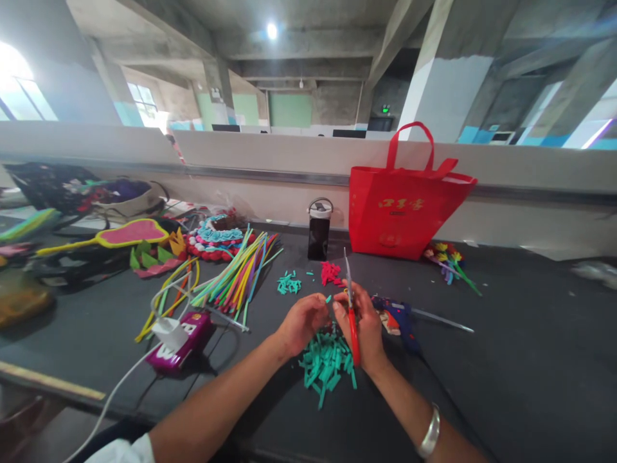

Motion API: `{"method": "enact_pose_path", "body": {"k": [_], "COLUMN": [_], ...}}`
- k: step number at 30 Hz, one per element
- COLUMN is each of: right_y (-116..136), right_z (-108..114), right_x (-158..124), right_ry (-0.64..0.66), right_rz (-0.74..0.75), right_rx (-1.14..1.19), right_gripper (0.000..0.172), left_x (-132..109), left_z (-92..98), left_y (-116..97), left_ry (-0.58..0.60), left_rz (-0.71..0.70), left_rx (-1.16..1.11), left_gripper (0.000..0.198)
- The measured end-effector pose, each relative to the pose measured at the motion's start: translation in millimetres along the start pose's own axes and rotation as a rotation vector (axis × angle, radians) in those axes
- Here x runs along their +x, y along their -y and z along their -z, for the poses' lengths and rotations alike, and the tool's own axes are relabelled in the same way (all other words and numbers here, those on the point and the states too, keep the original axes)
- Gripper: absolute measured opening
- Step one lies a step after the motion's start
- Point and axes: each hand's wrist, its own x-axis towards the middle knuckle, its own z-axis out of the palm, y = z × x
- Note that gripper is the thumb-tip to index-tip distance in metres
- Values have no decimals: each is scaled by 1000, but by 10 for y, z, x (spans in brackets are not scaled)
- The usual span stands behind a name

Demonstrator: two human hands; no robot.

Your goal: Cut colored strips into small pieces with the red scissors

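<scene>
My right hand (pixel 366 328) is closed around red-handled scissors (pixel 351 308), their blades pointing up and away from me. My left hand (pixel 303 319) is pinched on a small teal piece (pixel 328 299) held right beside the blades. Under both hands lies a pile of short teal cut pieces (pixel 325 363) on the dark table (pixel 506 360). Smaller heaps of teal bits (pixel 289 283) and red bits (pixel 330 273) lie just beyond my hands.
A bundle of coloured sticks (pixel 236 273) and a purple box with a white charger (pixel 180 334) lie to the left. A glue gun (pixel 402 318) lies right of my hands. A red tote bag (pixel 405 199), a dark bottle (pixel 319 230) and craft flowers (pixel 450 258) stand at the back.
</scene>
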Motion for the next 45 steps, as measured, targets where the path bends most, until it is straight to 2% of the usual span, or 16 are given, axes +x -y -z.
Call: {"method": "enact_pose_path", "body": {"k": [3, 7, 10, 13, 17, 20, 23, 25, 27, 30, 32, 34, 40, 45], "right_y": [5, 28, 35, 27, 9, -6, -2, 18, 40, 29, -17, -72, -111, -88], "right_z": [-7, 1, 28, 52, 57, 46, 35, 31, 28, 25, 18, 3, -82, -122], "right_x": [-6, 2, 31, 68, 85, 70, 55, 54, 54, 42, 24, 1, -70, -104], "right_ry": [49, 53, 37, -2, 7, 19, 10, 4, 3, 24, 42, 58, 197, 203], "right_rz": [-9, 11, 4, -23, -60, -85, -107, -107, -101, -84, -39, 39, 106, 112], "right_rx": [83, 40, 7, -15, 0, -6, -21, -28, -44, -128, -206, -271, -353, -381], "right_gripper": [41, 31, 29, 30, 32, 33, 34, 33, 32, 35, 42, 47, 49, 47], "left_x": [7, 17, 27, 27, 14, 8, 13, 26, 47, 79, 89, 85, 61, 62], "left_z": [23, 21, 8, -5, -5, 9, 28, 43, 63, 87, 87, 70, 7, -4], "left_y": [18, 23, 6, -35, -84, -89, -71, -57, -48, -59, -80, -102, -118, -91], "left_ry": [6, 2, -80, -155, -104, -85, -80, -100, -168, -269, -277, -259, -207, -177], "left_rz": [77, 119, -19, -278, -592, -665, -618, -540, -445, -348, -316, -291, -285, -286], "left_rx": [20, 75, 239, 563, 1017, 1180, 1230, 1194, 1055, 655, 385, 211, 69, 42], "left_gripper": [8, 8, 8, 12, 8, 7, 8, 7, 4, 5, 8, 11, 16, 13]}}
